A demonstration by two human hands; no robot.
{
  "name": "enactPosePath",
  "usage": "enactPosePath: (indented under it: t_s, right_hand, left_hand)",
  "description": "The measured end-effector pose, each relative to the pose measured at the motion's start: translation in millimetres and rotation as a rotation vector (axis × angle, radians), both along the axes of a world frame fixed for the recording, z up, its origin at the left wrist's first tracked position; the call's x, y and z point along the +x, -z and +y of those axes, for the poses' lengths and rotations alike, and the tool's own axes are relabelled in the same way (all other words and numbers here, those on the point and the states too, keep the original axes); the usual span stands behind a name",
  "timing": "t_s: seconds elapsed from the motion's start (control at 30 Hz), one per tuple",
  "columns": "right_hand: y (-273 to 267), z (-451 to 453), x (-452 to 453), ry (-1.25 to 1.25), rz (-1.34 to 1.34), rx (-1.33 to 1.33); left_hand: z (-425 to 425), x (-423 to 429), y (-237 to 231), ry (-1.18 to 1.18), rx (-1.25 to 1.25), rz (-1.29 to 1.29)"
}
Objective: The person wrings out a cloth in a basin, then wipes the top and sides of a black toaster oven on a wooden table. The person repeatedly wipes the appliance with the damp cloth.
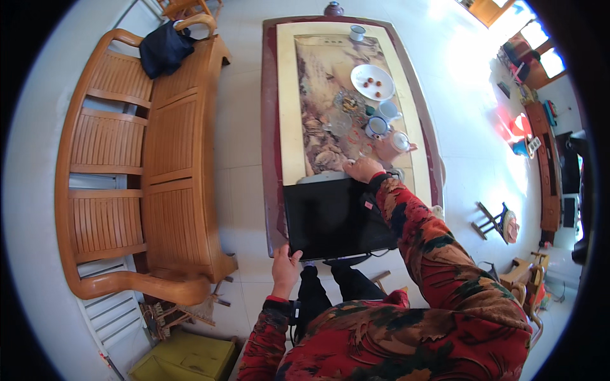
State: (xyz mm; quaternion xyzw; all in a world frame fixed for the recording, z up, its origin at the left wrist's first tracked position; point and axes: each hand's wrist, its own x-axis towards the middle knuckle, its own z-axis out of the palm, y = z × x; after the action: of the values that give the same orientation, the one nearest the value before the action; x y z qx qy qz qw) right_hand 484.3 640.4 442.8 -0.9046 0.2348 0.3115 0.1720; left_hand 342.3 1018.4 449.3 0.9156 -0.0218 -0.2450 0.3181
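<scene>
A flat, glossy black panel (329, 219), perhaps a screen, lies across the near end of the table and bears a small pink sticker. My left hand (286, 269) grips its near left corner, thumb on top and fingers along the side. Beyond the panel's far edge is my right hand (366, 169), its fingers curled downward; what lies under them is hidden. A pale grey rim (324, 177) shows along that far edge. Just ahead of my right hand stand a pinkish teapot (391, 146) with a pale lid and a blue-rimmed mug (377, 126).
A white plate (372, 82) holds several small brown balls. Near it are a glass ashtray (350, 103), a clear glass vessel (339, 124) and a white mug (388, 111). Another mug (357, 33) stands at the far end. A wooden bench (174, 157) stands left; a folding stool (498, 223) right.
</scene>
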Motion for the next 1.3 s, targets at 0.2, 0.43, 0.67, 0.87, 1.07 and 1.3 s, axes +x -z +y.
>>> enactPosePath:
  t_s: [0.2, 0.43, 0.67, 0.87, 1.07, 1.3]
  right_hand:
    - [48.7, 88.6, 55.9, -0.326, -0.159, 0.202]
    - [13.9, 157.2, 77.3, -0.342, -0.17, 0.491]
    - [1.2, 41.0, 25.2, -0.322, -0.202, 0.417]
    - [19.6, -51.1, -14.5, -0.525, -0.196, -0.039]
    - [-32.3, 0.7, -26.1, 0.834, -0.506, 1.553]
    - [-103.8, 61.5, -49.5, 0.83, -0.364, 1.885]
  left_hand:
    - [-1.3, -3.2, -0.8, -0.037, -0.019, -0.003]
    - [-1.1, -5.4, -1.6, -0.04, -0.026, -0.033]
    - [-1.7, -2.8, 0.3, -0.03, 0.007, -0.013]
    - [-2.1, -4.6, 0.7, -0.053, -0.024, -0.101]
    - [-4.4, -4.1, -0.9, -0.108, -0.002, -0.019]
    - [-4.1, -14.5, 2.0, -0.187, -0.045, -0.115]
